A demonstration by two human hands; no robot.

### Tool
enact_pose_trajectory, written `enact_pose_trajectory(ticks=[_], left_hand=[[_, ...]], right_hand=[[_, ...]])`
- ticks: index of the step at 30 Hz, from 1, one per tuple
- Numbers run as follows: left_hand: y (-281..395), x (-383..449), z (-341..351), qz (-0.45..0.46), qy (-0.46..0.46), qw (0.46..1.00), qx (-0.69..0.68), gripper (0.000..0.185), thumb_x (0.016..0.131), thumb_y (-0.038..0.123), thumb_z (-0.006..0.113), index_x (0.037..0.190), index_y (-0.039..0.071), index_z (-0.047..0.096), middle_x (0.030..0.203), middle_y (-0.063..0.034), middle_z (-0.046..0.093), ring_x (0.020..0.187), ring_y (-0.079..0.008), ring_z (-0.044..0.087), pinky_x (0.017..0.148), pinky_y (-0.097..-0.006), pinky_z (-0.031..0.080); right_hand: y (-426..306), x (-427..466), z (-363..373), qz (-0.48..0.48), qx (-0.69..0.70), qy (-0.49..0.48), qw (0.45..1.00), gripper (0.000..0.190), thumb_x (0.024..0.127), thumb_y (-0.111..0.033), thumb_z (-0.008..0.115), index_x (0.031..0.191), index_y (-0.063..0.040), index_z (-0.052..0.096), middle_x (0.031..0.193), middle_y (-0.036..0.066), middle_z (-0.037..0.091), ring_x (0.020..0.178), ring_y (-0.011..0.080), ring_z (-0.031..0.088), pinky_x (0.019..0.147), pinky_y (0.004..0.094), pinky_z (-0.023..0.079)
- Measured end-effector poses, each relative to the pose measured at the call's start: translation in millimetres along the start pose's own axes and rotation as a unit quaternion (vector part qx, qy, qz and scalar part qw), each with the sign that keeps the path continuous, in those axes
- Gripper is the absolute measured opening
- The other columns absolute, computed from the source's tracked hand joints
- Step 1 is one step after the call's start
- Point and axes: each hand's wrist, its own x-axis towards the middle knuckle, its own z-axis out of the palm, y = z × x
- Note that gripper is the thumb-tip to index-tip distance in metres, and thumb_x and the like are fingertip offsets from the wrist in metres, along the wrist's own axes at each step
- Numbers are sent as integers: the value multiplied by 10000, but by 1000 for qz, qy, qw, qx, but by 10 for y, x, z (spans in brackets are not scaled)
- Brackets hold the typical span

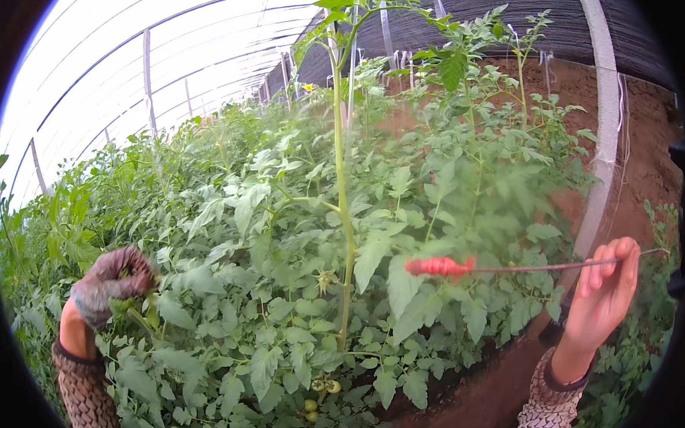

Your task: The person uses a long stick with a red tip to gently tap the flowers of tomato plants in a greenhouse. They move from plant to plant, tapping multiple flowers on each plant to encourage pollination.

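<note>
My left hand [113, 285], in a stained glove, is at the lower left among the tomato foliage. Its fingers are curled around some green plant pieces, which show between and below them. My bare right hand [603, 285] is raised at the right, holding a thin dark rod [533, 268] between its fingers. Red material [439, 267] is wrapped around the rod's left end, in front of the leaves. Between my hands rises a thick tomato stem [343, 202] with side shoots and a leafy top. Green tomatoes [311, 406] hang low near its base.
Dense tomato plants [205, 266] fill the left and middle. A pale post [603, 127] leans at the right, before a brown earth wall [650, 151]. Reddish soil [466, 405] shows at the lower right. Arched greenhouse framing [149, 88] runs overhead, with strings hanging near the stems.
</note>
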Motion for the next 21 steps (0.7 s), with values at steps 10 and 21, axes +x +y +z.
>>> enact_pose_trajectory(ticks=[10,21], left_hand=[[894,2180,990,230,203,918,252,143,914,156,470,989,34,473,811,-84,582,740,-159,554,662,-300,458],[1480,3707,1224,311,168,889,290,384,831,89,554,1208,67,485,1135,-117,575,981,-231,578,813,-335,455]], right_hand=[[515,539,-457,38,-37,24,998,240,965,-260,387,902,-44,468,683,10,458,519,48,413,396,166,340],[297,428,-910,-8,-135,63,989,217,967,-256,373,898,-57,425,700,-3,422,525,31,376,397,147,321]])
